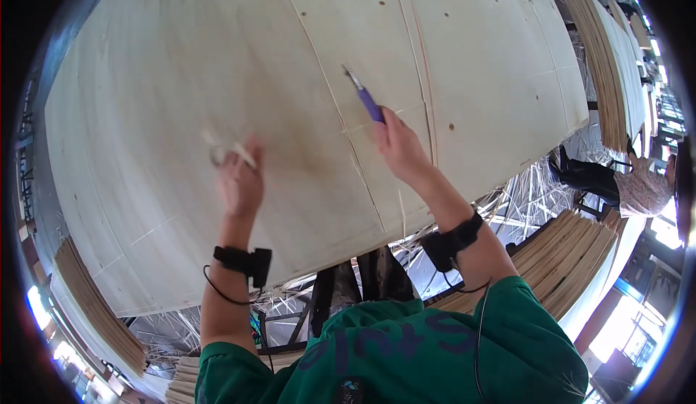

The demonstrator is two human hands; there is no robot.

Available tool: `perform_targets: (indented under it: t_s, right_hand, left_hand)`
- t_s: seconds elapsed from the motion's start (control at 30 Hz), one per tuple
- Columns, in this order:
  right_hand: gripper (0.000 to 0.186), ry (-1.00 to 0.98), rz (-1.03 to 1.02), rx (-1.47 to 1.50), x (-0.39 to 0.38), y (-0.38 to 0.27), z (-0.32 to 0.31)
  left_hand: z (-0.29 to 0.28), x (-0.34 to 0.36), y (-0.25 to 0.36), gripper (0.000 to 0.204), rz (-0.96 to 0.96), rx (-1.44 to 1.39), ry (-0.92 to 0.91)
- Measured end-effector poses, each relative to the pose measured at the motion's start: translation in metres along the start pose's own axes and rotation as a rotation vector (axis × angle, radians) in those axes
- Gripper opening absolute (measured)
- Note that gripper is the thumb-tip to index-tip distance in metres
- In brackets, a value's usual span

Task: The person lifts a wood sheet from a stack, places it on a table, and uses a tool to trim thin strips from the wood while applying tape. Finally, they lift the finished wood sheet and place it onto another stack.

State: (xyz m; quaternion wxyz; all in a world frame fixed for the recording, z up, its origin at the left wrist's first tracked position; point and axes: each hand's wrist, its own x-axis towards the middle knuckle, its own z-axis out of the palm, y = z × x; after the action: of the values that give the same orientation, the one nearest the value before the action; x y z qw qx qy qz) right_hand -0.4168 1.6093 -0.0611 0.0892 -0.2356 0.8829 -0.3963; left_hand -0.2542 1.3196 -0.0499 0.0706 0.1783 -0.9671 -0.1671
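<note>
A large pale wooden sheet point(478, 70) with thin cracks and small knots fills most of the view. My right hand point(399, 146) is closed on a purple-handled knife point(370, 105), its metal tip pointing away from me over a long crack. My left hand point(241, 179), smeared by motion, is closed around pale strips point(241, 152) above the left half of the sheet; a small ring-like shape shows among them, too blurred to make out.
Stacks of thin wood sheets stand at far right point(602, 70), lower right point(558, 259) and lower left point(98, 302). Tangled pale scraps point(522, 194) lie below the sheet's near edge. A person point(641, 190) in patterned top and dark trousers is at the right.
</note>
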Motion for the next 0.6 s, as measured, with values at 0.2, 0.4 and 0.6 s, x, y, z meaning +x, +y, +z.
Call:
perform_targets:
  t_s: [0.2,0.4,0.6]
  right_hand:
    - [0.028,-0.161,0.155,-0.173,0.079,-0.044,0.039]
    - [0.026,-0.224,0.128,-0.281,0.062,-0.043,0.042]
    - [0.026,-0.238,0.098,-0.239,0.036,-0.029,0.044]
  left_hand:
    - [0.013,0.015,-0.030,0.027,0.135,0.120,0.281]
    - [0.012,0.016,-0.035,0.030,0.110,0.086,0.238]
    - [0.020,0.029,-0.030,0.032,0.115,0.135,0.235]
